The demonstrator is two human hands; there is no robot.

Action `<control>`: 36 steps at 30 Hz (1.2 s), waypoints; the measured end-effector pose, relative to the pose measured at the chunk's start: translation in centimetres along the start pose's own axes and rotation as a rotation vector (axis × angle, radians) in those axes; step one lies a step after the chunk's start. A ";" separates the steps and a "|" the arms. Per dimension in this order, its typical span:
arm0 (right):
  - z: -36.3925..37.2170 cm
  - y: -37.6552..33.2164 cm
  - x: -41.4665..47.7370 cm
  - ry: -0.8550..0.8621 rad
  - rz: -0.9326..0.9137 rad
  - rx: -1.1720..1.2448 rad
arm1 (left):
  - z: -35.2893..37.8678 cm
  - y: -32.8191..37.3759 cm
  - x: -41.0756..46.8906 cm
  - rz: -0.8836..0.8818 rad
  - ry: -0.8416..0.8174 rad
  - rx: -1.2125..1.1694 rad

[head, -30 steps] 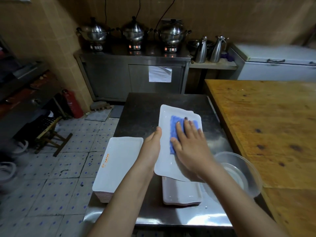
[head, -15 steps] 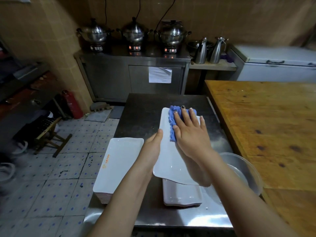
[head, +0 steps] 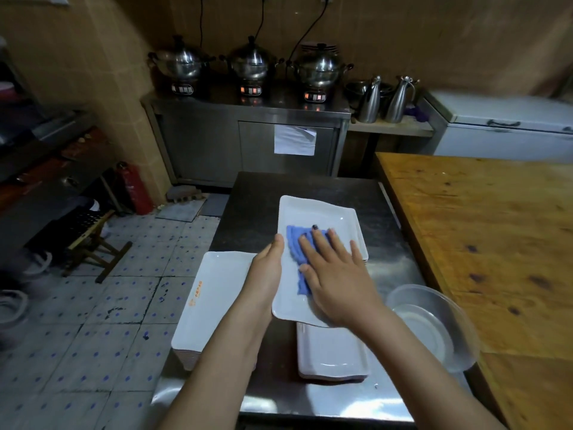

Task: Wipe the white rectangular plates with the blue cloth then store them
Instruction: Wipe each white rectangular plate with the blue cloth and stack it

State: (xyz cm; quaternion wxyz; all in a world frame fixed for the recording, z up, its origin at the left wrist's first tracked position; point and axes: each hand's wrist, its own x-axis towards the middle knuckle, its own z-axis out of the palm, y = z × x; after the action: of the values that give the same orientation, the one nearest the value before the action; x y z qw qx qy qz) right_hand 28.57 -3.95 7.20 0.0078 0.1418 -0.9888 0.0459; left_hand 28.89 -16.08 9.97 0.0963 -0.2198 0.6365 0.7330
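Two grips work one white plate [head: 313, 212] over the steel table [head: 248, 197]. Our left grip [head: 266, 274] clasps the plate's left long edge, with the thumb laid along the rim on top and the other fingers hidden beneath. Our right grip [head: 338, 280] lies flat with its fingers straight and spread, closed on nothing. It presses the blue cloth [head: 294, 246] onto the plate's face, and the cloth shows at its fingertips and on its thumb side, between the two grips. The plate's long axis runs away from us, nearly in line with both forearms. Its far end lies beyond the right grip's fingertips and its near end under that wrist, above the near stack [head: 331, 352] of plates. We judge the wipe to be at mid-plate, with the far end bare ahead of the fingertips, so the stroke should travel along that axis. Storing likely means the left stack [head: 217, 293], which lies just outside the left grip and roughly parallel, so the left grip is the nearer one. A clear bowl [head: 462, 324] sits beside the right forearm.
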 end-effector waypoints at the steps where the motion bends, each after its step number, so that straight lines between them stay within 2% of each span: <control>1: -0.1 0.9 0.3 -0.003 0.030 -0.033 | -0.1 0.0 0.1 -0.014 -0.005 0.014; 3: -0.4 2.4 0.1 -0.043 0.036 -0.097 | -0.5 0.0 0.1 -0.012 -0.001 0.019; 5: -0.4 2.8 -1.1 -0.071 -0.045 -0.113 | -0.9 0.1 0.2 0.013 0.016 0.014; 9: 0.3 0.6 -2.5 -0.104 -0.136 0.045 | 0.0 0.1 0.1 0.050 0.015 0.031; 13: -0.3 0.6 -0.8 0.002 0.020 0.202 | 1.2 -0.1 -0.4 0.032 -0.052 0.077; 15: -0.6 1.7 -0.5 0.009 0.086 0.186 | 1.1 0.0 -0.5 0.012 -0.035 0.067; 17: -0.5 2.4 -1.2 -0.017 0.089 0.067 | 0.9 0.1 -0.3 0.009 -0.004 0.048; 19: -0.1 1.9 -2.4 -0.054 0.045 0.049 | 0.9 0.1 -0.3 0.027 0.033 0.020; 23: -0.1 -0.1 -3.0 -0.114 0.006 0.308 | 1.3 -0.3 -0.7 0.047 0.046 0.053; 27: -0.3 1.0 -0.9 -0.018 0.064 0.090 | 1.7 -0.4 -1.5 0.017 -0.022 0.013; 31: 0.0 2.3 -1.7 -0.024 0.109 0.013 | 0.5 -0.2 -1.1 0.033 0.043 0.005; 34: 0.6 1.3 -3.6 -0.034 0.046 0.135 | -0.2 -0.1 -0.8 0.056 0.085 -0.005; 36: 0.7 0.9 -3.7 -0.020 0.078 0.241 | 0.0 -0.3 -1.0 0.049 0.079 -0.008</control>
State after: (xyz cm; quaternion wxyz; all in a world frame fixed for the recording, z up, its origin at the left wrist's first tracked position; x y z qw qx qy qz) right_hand 31.86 -2.08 6.31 -0.0212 0.1038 -0.9809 0.1634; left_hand 29.93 -15.91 10.19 0.0521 -0.2331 0.6423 0.7283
